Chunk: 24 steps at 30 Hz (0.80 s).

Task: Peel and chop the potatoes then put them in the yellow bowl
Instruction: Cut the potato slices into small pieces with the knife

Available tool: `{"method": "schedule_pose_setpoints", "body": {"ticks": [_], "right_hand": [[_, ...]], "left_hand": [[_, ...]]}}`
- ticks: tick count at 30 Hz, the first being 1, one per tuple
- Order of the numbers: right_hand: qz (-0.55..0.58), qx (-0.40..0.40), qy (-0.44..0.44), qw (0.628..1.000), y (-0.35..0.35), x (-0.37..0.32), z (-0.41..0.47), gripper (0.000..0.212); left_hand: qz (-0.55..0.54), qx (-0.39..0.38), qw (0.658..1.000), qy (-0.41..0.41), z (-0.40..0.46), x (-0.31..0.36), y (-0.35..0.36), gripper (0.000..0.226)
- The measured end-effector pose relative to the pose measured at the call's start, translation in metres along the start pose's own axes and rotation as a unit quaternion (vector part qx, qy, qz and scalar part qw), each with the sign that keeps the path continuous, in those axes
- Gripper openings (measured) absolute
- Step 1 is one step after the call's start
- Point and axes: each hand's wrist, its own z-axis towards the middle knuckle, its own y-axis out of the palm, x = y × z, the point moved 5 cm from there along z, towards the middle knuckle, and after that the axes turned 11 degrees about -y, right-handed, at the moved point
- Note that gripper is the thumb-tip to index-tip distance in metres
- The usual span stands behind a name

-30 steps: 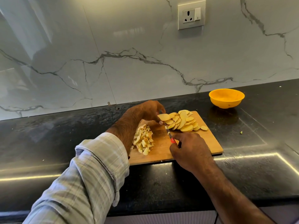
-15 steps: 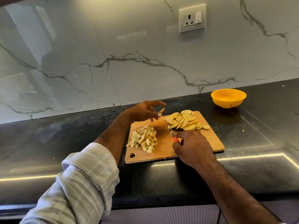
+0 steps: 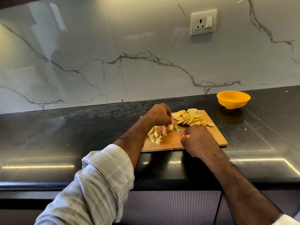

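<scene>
A wooden cutting board (image 3: 215, 135) lies on the black counter. A heap of potato slices (image 3: 190, 118) covers its far right part, and a pile of small chopped potato pieces (image 3: 156, 134) sits at its left. My left hand (image 3: 159, 114) pinches a potato slice (image 3: 170, 127) down on the board between the two heaps. My right hand (image 3: 198, 141) grips a red-handled knife (image 3: 180, 132), its blade pointing toward that slice. The yellow bowl (image 3: 233, 99) stands beyond the board to the right, with nothing visible inside.
The black counter (image 3: 81, 143) runs left and right of the board, with its front edge close below the board. A marble wall with a socket (image 3: 203, 22) rises behind. A small scrap (image 3: 245, 129) lies on the counter right of the board.
My left hand took a slice from the heap and brought it down onto the board beside the chopped pile. The knife hand stayed in about the same place.
</scene>
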Motion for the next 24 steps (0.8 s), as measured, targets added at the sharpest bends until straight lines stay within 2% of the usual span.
{"method": "schedule_pose_setpoints", "body": {"ticks": [3, 7, 14, 19, 24], "right_hand": [[-0.014, 0.004, -0.003, 1.000, -0.005, -0.003, 0.001, 0.029], [-0.037, -0.017, 0.006, 0.999, -0.006, -0.009, 0.001, 0.038], [-0.058, -0.044, 0.018, 0.997, -0.001, -0.008, 0.000, 0.043], [-0.068, -0.048, 0.014, 0.996, -0.001, -0.007, -0.002, 0.040], [-0.096, 0.023, -0.042, 0.994, -0.001, -0.019, -0.017, 0.032]], "left_hand": [[0.035, 0.012, 0.999, -0.018, -0.003, 0.007, 0.006, 0.018], [0.119, 0.018, 0.993, -0.006, -0.006, 0.007, 0.008, 0.023], [0.115, -0.099, 0.986, 0.063, -0.009, 0.001, 0.007, 0.027], [0.084, -0.086, 0.989, 0.085, -0.007, 0.006, 0.010, 0.023], [0.045, -0.066, 0.994, 0.076, -0.007, -0.011, 0.012, 0.013]]}}
